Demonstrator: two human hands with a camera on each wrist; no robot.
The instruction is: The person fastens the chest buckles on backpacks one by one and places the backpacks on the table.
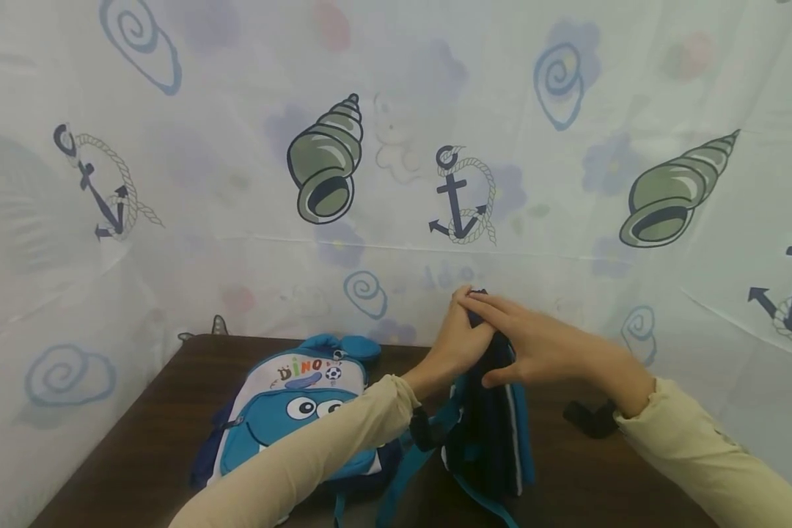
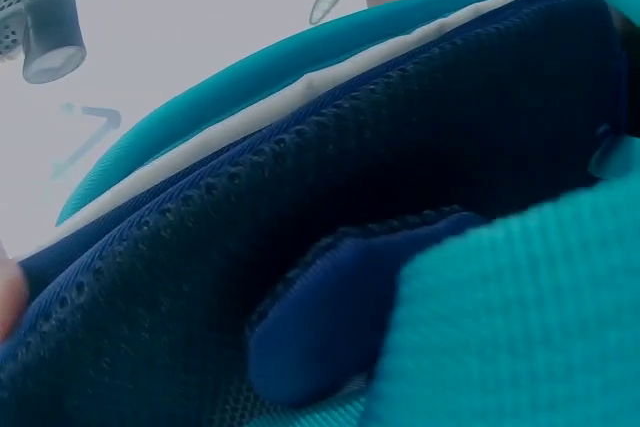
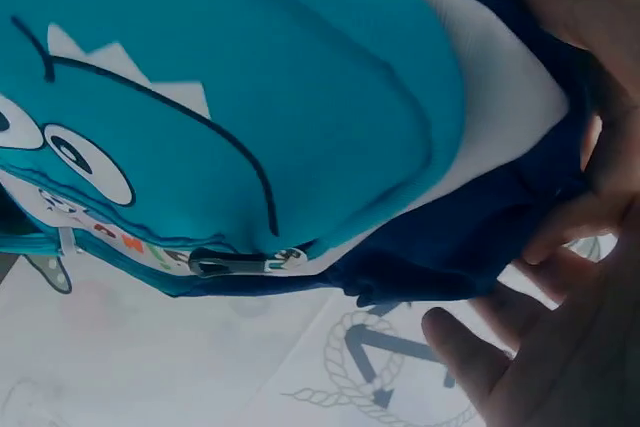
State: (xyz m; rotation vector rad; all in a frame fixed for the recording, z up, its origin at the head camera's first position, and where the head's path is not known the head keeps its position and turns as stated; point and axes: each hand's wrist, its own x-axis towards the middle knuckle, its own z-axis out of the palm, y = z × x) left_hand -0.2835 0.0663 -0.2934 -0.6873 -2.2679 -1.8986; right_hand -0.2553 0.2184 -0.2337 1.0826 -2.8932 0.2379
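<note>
A blue backpack (image 1: 491, 425) stands on edge on the table, its dark mesh back turned left. My left hand (image 1: 458, 341) grips its upper edge from the left. Over the same edge lies my right hand (image 1: 544, 345), fingers straight and thumb spread away from them; the fingertips of both hands come together at the top. The left wrist view shows the padded mesh back (image 2: 200, 247) and a wide turquoise strap (image 2: 520, 317). In the right wrist view the teal front pocket (image 3: 300, 97) has a cartoon face, with the right hand's fingers (image 3: 465, 352) by the navy side.
A second backpack (image 1: 290, 411), with DINO lettering and a cartoon face, lies front up to the left, partly behind the left sleeve. Turquoise straps (image 1: 405, 473) trail between the bags. Beyond the dark wooden table (image 1: 191, 367) hangs a printed curtain (image 1: 396, 183).
</note>
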